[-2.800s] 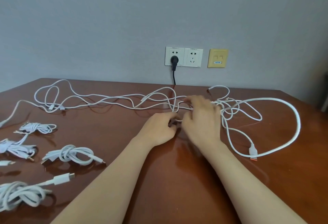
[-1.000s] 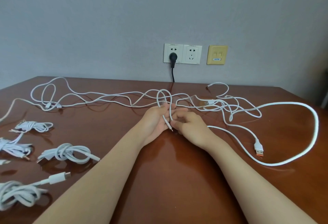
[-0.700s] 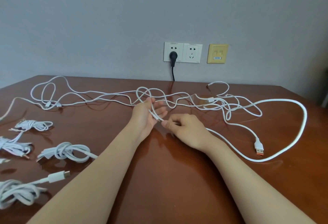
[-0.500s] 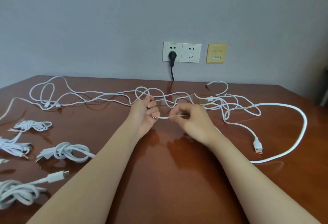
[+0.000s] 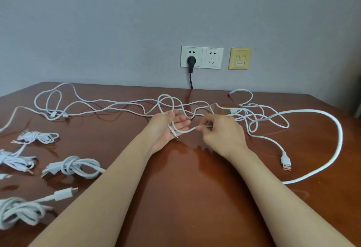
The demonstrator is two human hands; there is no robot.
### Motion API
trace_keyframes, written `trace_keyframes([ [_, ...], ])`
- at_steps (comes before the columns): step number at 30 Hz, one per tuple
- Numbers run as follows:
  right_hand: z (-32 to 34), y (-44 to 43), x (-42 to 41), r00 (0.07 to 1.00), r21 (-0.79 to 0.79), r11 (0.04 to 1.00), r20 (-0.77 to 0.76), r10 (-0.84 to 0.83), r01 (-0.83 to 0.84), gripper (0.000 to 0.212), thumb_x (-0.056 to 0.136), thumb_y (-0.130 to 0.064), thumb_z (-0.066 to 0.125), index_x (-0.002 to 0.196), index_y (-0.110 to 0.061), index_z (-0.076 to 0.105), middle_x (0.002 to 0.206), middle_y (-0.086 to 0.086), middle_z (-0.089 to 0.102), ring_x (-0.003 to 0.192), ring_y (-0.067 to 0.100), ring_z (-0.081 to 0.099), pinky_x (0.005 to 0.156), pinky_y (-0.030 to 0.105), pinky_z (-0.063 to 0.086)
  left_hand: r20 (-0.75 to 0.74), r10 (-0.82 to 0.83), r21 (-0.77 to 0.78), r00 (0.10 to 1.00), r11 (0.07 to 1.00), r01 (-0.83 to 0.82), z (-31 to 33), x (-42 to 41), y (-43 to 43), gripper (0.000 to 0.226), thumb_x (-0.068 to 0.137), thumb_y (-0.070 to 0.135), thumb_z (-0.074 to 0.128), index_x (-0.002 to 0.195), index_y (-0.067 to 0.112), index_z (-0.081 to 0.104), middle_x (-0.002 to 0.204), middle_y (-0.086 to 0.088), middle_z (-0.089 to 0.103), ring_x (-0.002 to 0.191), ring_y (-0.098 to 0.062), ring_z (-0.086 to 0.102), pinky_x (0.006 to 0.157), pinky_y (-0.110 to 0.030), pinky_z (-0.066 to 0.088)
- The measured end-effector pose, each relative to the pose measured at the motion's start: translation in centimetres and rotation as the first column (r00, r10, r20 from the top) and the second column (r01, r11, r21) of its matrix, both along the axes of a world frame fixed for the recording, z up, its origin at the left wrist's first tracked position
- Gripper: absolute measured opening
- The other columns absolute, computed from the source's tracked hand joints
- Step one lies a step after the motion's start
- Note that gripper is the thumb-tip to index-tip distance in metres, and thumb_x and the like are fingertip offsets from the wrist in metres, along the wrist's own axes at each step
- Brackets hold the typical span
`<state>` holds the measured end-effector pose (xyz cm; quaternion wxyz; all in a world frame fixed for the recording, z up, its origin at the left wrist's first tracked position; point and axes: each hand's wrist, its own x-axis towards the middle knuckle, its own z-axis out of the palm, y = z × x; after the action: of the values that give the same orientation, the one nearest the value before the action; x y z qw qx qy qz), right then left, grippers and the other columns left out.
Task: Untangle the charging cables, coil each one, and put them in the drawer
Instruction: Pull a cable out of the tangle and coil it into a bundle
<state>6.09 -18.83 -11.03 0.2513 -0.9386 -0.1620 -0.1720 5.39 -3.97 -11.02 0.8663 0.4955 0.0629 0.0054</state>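
Thin white cable: running left-to-right between both hands, above the table. Right hand is pinching it at the fingertips. Left hand, fingers nearly straight, is cradling the plug end, so it is nearer for coiling. The tangle is lying to the right.

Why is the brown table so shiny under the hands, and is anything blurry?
Head view: the polished table mirrors the light, so pale glare and dim reflections sit just below the left hand and right hand. Head view: the thin white cable between them looks sharp, no blur. Head view: the lighting is soft and even, with only faint shadows on the table.
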Motion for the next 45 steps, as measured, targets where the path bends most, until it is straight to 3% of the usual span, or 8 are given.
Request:
trace_keyframes([
  [12, 0.7, -0.3, -0.6, 0.961, -0.056, 0.96, 0.03, 0.275, -0.273, 0.003, 0.089, -0.025, 0.058, 0.087, -0.026, 0.061, 0.076, -0.012, 0.052, 0.075, 0.011, 0.042, 0.063, 0.026, 0.029, -0.062, -0.026, 0.154, 0.998, 0.987, 0.036, -0.3, 0.5, -0.3, 0.029, 0.101, 0.002, 0.023, 0.083, 0.011, 0.044, 0.044, 0.005, 0.034, 0.027, -0.004, 0.022, 0.049, -0.022, 0.045],
  [15, 1.1, -0.8, -0.2, 0.961, -0.057, 0.96, 0.004, 0.275, -0.275, 0.004, 0.089, -0.028, 0.058, 0.093, -0.028, 0.06, 0.09, -0.01, 0.058, 0.08, 0.01, 0.045, 0.07, 0.025, 0.032, -0.076, -0.024, 0.087, 0.997, 0.996, 0.03, -0.2, 0.5, 0.1, 0.03, 0.099, 0.0, 0.021, 0.082, 0.01, 0.043, 0.041, 0.006, 0.034, 0.026, -0.004, 0.021, 0.052, -0.022, 0.043],
  [20, 1.2, -1.9, 0.3, 0.987, -0.02, 0.987, -0.032, 0.157, -0.158, 0.019, 0.086, -0.044, 0.059, 0.075, -0.03, 0.054, 0.061, -0.011, 0.046, 0.075, 0.017, 0.046, 0.062, 0.029, 0.031, -0.085, 0.026, -0.02, 0.996, 0.999, -0.028, -0.2, 0.6, 0.8, 0.03, 0.1, 0.001, 0.024, 0.078, 0.008, 0.043, 0.053, -0.001, 0.04, 0.027, -0.005, 0.027, 0.052, -0.022, 0.039],
  [25, 1.4, -1.5, 0.2, 0.979, 0.043, 0.98, 0.06, 0.194, -0.196, 0.026, 0.086, -0.041, 0.061, 0.065, -0.032, 0.049, 0.065, -0.006, 0.052, 0.07, 0.016, 0.047, 0.057, 0.029, 0.033, -0.051, -0.034, 0.139, 0.998, 0.99, 0.041, -0.3, 0.3, 0.3, 0.024, 0.101, 0.0, 0.032, 0.083, 0.005, 0.046, 0.074, -0.012, 0.061, 0.05, -0.013, 0.063, 0.047, -0.018, 0.052],
  [28, 1.1, -1.4, 0.2, 0.98, 0.115, 0.974, 0.057, 0.188, -0.194, 0.019, 0.084, -0.041, 0.063, 0.076, -0.023, 0.063, 0.065, -0.002, 0.057, 0.068, 0.015, 0.049, 0.061, 0.029, 0.037, -0.049, -0.102, 0.377, 0.994, 0.919, 0.113, -0.3, 0.2, -0.3, 0.027, 0.101, 0.003, 0.032, 0.077, 0.009, 0.044, 0.048, 0.001, 0.049, 0.035, -0.008, 0.045, 0.036, -0.016, 0.037],
  [32, 0.9, -0.9, 0.4, 0.968, 0.227, 0.942, 0.095, 0.23, -0.246, 0.011, 0.083, -0.034, 0.066, 0.075, -0.027, 0.062, 0.07, 0.001, 0.064, 0.064, 0.013, 0.051, 0.065, 0.033, 0.042, -0.147, -0.252, 0.506, 0.957, 0.812, 0.291, 0.0, -0.1, -1.6, 0.032, 0.101, 0.015, 0.032, 0.07, 0.017, 0.042, 0.043, 0.007, 0.027, 0.031, -0.003, 0.021, 0.032, -0.013, 0.015],
  [41, 0.9, -1.2, 0.9, 0.991, 0.211, 0.969, 0.073, 0.115, -0.128, 0.03, 0.091, -0.026, 0.057, 0.12, -0.024, 0.059, 0.105, -0.003, 0.052, 0.095, 0.015, 0.053, 0.078, 0.029, 0.039, -0.159, -0.346, 0.618, 0.925, 0.696, 0.366, 0.4, -0.9, -2.7, 0.079, 0.061, 0.082, 0.011, 0.073, 0.012, 0.045, 0.039, 0.008, 0.02, 0.03, -0.004, 0.015, 0.033, -0.011, 0.012],
  [45, 0.8, -1.3, 0.8, 0.99, 0.129, 0.982, -0.013, 0.14, -0.137, 0.016, 0.092, -0.022, 0.052, 0.094, -0.025, 0.068, 0.076, -0.011, 0.057, 0.079, 0.013, 0.05, 0.065, 0.027, 0.033, -0.133, -0.403, 0.691, 0.905, 0.617, 0.377, 0.2, -0.9, -2.5, 0.065, 0.071, 0.075, 0.026, 0.076, 0.013, 0.047, 0.043, 0.009, 0.021, 0.032, -0.004, 0.017, 0.034, -0.013, 0.015],
])
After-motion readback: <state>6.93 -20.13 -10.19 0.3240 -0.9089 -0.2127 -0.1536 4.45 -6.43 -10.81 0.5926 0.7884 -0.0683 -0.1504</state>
